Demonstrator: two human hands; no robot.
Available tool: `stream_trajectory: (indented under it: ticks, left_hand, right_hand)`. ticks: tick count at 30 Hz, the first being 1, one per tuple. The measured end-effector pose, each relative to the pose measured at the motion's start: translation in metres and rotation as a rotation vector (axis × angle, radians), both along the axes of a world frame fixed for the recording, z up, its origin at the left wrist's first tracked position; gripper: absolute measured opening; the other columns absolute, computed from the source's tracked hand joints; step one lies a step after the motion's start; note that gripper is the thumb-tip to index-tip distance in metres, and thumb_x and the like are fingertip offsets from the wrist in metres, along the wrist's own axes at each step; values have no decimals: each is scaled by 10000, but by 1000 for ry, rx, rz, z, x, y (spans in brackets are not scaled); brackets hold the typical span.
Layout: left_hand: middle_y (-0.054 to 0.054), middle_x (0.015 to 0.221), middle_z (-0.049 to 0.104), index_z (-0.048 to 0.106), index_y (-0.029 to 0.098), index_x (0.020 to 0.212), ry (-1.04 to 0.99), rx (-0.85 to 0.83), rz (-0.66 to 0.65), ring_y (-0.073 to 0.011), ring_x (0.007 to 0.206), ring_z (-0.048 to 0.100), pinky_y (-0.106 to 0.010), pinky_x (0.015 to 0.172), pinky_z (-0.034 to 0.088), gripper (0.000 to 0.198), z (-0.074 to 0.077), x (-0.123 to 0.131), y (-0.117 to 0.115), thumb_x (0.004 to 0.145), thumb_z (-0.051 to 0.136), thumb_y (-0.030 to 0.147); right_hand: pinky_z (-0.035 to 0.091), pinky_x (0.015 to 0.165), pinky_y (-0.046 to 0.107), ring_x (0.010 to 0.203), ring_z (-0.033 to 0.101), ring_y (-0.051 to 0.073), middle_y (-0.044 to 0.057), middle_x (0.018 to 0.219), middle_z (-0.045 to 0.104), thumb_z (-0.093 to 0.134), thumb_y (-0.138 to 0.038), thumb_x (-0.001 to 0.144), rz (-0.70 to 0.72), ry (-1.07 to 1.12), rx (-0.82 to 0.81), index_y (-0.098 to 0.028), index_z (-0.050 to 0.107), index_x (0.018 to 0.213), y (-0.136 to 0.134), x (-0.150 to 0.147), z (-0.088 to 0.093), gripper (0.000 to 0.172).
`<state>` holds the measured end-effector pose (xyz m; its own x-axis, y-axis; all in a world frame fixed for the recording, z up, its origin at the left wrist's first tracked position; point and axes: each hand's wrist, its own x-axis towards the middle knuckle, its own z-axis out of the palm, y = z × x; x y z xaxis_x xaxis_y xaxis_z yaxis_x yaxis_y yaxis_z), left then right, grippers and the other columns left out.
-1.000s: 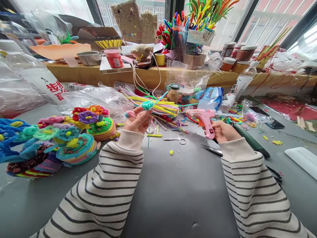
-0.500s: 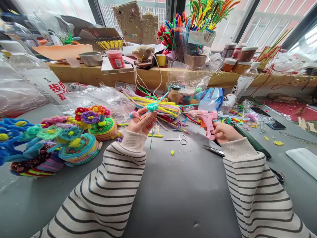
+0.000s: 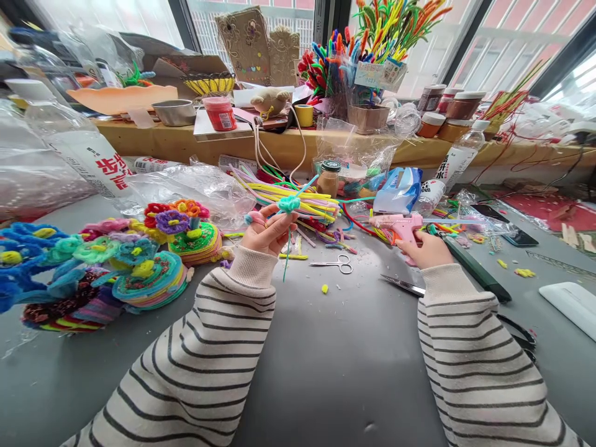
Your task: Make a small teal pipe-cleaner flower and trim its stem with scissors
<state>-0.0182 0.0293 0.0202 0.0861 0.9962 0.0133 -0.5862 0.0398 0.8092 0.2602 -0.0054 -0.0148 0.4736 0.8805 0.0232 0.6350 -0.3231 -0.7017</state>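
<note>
Fingers of the left hand pinch a teal pipe-cleaner flower; the right hand grips a pink glue gun.

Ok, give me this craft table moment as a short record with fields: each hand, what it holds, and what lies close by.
left hand: raised, pinching a teal pipe-cleaner flower on a green stem
right hand: gripping a pink glue gun, nozzle pointing left
between hands: small scissors and a yellow scrap on the grey table
left side: stack of finished pipe-cleaner flowers
behind: loose pipe cleaners, brown jar
</note>
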Motion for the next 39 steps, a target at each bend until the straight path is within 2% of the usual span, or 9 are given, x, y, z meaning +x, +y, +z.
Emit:
stream_trajectory:
  ticks: [4,8,9,13,16,19,22,27,39]
  left_hand:
    - [53,580,613,479,180,778,1,0,-6,-55,483,575,-117,454,436,306,0,-1,0,543,659,99]
    - [53,571,612,469,176,775,-9,4,-25,-57,488,575,-118,460,434,323,0,0,-1,531,673,116]
    - [53,569,610,467,173,772,-13,4,-34,-55,488,574,-117,464,433,322,0,0,-1,531,673,116]
    - [54,567,611,466,165,769,-15,7,-71,-54,494,574,-121,483,437,306,-1,2,-1,542,661,103]
    - [47,581,623,453,169,779,-13,9,-79,-58,499,577,-126,483,437,316,-2,5,-3,546,656,103]
    - [43,584,624,439,169,789,-18,21,-91,-65,518,584,-138,504,443,347,-3,7,-5,532,665,105]
    - [49,566,614,428,173,770,-10,32,-67,-83,543,596,-157,518,451,368,-5,8,-5,508,678,108]
    - [56,547,602,439,173,750,-6,16,2,-67,490,578,-137,466,441,348,-2,3,-1,509,681,107]
    - [61,578,633,500,192,716,-40,4,105,-51,493,580,-113,462,459,189,11,-13,4,601,627,112]
  right_hand:
    - [396,519,300,620,564,241,98,648,601,550,-321,613,-36,-474,-56,-131,587,689,0,5,-2,208]
    - [407,641,362,784,552,284,159,824,606,486,-280,688,-114,-569,13,-87,593,849,-3,-1,5,273]
    - [409,674,359,793,551,267,152,837,606,488,-290,696,-80,-553,149,-87,590,869,-5,-8,8,285]
    - [452,626,269,667,564,157,86,817,622,513,-347,711,333,-82,448,-133,605,789,-10,-57,18,245]
    - [461,596,241,706,551,136,67,937,594,528,-339,712,667,213,382,-163,552,947,-11,-100,21,295]
    - [447,521,213,721,525,128,79,1080,513,591,-303,656,832,312,306,-182,437,1101,-6,-127,19,486]
    - [436,535,214,652,523,108,63,943,570,564,-295,681,867,394,258,-164,468,1044,1,-136,12,398]
    - [427,551,223,571,531,110,19,618,578,552,-281,686,803,448,200,-132,558,686,5,-130,3,149]
    - [437,603,299,592,544,165,52,678,613,519,-227,678,245,-156,387,-157,583,678,10,-64,3,95]
